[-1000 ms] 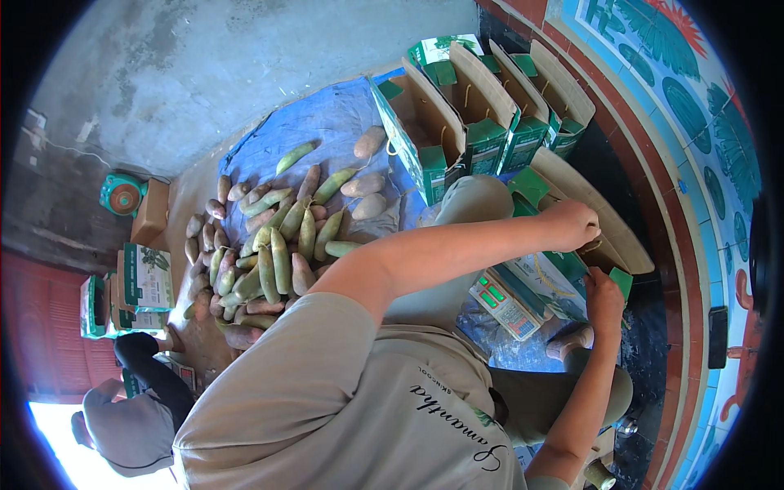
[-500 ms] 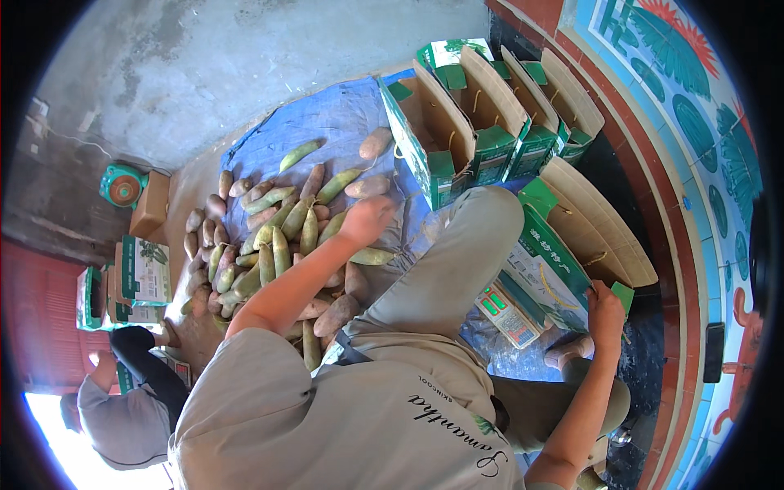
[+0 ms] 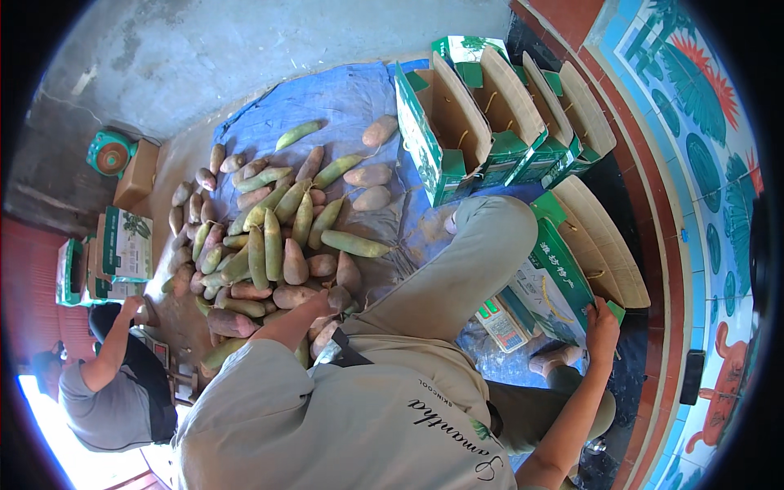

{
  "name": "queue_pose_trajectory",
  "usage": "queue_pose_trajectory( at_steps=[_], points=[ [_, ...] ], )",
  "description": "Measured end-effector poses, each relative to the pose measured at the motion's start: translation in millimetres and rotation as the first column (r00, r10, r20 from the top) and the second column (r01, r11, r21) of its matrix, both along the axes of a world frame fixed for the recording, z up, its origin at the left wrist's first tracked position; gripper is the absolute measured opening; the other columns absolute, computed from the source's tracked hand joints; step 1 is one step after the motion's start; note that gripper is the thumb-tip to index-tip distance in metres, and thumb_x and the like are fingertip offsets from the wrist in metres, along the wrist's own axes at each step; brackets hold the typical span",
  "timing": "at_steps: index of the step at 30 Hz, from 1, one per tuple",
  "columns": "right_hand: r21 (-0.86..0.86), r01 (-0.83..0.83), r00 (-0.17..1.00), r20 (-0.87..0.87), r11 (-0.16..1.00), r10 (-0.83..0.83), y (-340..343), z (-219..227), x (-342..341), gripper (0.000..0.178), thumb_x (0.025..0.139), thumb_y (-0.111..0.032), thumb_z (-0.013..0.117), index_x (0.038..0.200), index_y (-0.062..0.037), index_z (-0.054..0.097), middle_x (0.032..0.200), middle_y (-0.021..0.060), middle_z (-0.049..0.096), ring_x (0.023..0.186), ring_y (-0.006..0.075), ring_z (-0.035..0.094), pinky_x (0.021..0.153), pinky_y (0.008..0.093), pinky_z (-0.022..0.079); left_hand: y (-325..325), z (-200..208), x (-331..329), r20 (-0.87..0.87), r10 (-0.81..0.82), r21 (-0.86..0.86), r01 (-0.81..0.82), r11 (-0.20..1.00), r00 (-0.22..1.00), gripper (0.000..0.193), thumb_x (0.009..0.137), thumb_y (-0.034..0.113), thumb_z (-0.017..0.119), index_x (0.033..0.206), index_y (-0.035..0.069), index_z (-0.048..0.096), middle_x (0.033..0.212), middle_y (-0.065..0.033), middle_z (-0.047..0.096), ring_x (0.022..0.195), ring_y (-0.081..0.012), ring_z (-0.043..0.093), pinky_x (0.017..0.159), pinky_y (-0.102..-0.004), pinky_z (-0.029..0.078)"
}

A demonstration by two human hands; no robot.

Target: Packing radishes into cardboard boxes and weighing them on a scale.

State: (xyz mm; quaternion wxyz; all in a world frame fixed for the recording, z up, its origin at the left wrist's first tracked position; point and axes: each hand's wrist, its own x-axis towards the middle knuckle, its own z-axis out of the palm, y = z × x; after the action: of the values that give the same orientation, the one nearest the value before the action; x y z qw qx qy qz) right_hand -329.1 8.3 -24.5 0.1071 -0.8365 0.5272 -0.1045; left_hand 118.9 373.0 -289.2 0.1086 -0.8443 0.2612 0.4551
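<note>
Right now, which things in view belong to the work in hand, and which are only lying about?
In the work:
left hand, down among the vegetables
right hand, holding the edge of the nearest green box
scale by that box
probably the open boxes, untouched

Lying about, it seems:
teal fan-like device
brown carton beside it
black rectangular object by the wall

We wear a greyish-beige short-sleeved shirt (image 3: 343, 416) with black cursive lettering (image 3: 457, 439), a small green motif (image 3: 480, 429) and grey-green trousers (image 3: 457, 282).

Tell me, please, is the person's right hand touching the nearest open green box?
Touching. The head view shows the right hand gripping the edge of the open green box.
</note>
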Motion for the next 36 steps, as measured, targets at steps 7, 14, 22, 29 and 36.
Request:
queue_pose_trajectory(
  at_steps=[7, 14, 22, 29, 36],
  points=[
    [-0.032, -0.005, 0.999, 0.036, 0.999, 0.006, -1, 1, 6, 0.016, 0.083, -0.012, 0.056, 0.098, -0.0087, 0.060, 0.081, 0.0185, 0.061, 0.076, 0.0371, 0.060, 0.063, 0.0425, 0.046, -11, -15, -9, 0.092, 0.032, 0.035, -0.035, 0.999, 0.995, 0.094, 0.063, 0.037, 0.077, 0.138, 0.015, 0.025, 0.134, -0.0216, 0.033, 0.118, -0.0379, 0.042, 0.094, -0.0437, 0.041],
    [-0.047, -0.002, 1.000, 0.002, 0.999, 0.002, -4, -1, 2, 0.018, 0.084, -0.012, 0.055, 0.101, -0.0093, 0.060, 0.083, 0.0186, 0.061, 0.076, 0.0372, 0.060, 0.064, 0.0424, 0.046, -33, 3, -24, 0.146, -0.137, -0.007, 0.140, 0.990, 0.980, 0.081, 0.063, 0.025, 0.076, 0.131, 0.019, 0.034, 0.129, -0.0139, 0.038, 0.119, -0.0327, 0.042, 0.091, -0.0414, 0.044],
    [-0.034, 0.008, 1.000, 0.005, 0.999, -0.008, -8, -6, 3, 0.018, 0.083, -0.012, 0.056, 0.100, -0.0079, 0.060, 0.084, 0.0181, 0.062, 0.078, 0.0363, 0.060, 0.065, 0.0414, 0.047, -55, 25, -35, 0.174, -0.360, 0.168, 0.332, 0.928, 0.917, 0.068, 0.064, 0.022, 0.075, 0.122, 0.017, 0.042, 0.125, -0.0124, 0.041, 0.117, -0.0300, 0.046, 0.086, -0.0386, 0.048],
    [-0.049, 0.024, 1.000, 0.021, 0.999, -0.023, -8, -3, 4, 0.018, 0.082, -0.011, 0.057, 0.100, -0.0081, 0.060, 0.085, 0.0177, 0.062, 0.079, 0.0358, 0.060, 0.067, 0.0407, 0.047, -50, 15, -21, 0.074, -0.346, 0.064, 0.341, 0.938, 0.935, 0.074, 0.055, 0.022, 0.081, 0.118, 0.009, 0.043, 0.121, -0.0154, 0.044, 0.111, -0.0341, 0.050, 0.087, -0.0392, 0.048],
    [-0.023, 0.030, 1.000, -0.002, 0.999, -0.030, -6, 1, 2, 0.017, 0.081, -0.012, 0.058, 0.097, -0.0086, 0.061, 0.084, 0.0160, 0.062, 0.078, 0.0341, 0.060, 0.066, 0.0410, 0.047, -67, 58, -7, 0.165, -0.409, 0.028, 0.410, 0.912, 0.898, 0.078, 0.051, 0.026, 0.083, 0.116, 0.009, 0.043, 0.116, -0.0160, 0.044, 0.106, -0.0336, 0.053, 0.085, -0.0410, 0.049]
  ],
)
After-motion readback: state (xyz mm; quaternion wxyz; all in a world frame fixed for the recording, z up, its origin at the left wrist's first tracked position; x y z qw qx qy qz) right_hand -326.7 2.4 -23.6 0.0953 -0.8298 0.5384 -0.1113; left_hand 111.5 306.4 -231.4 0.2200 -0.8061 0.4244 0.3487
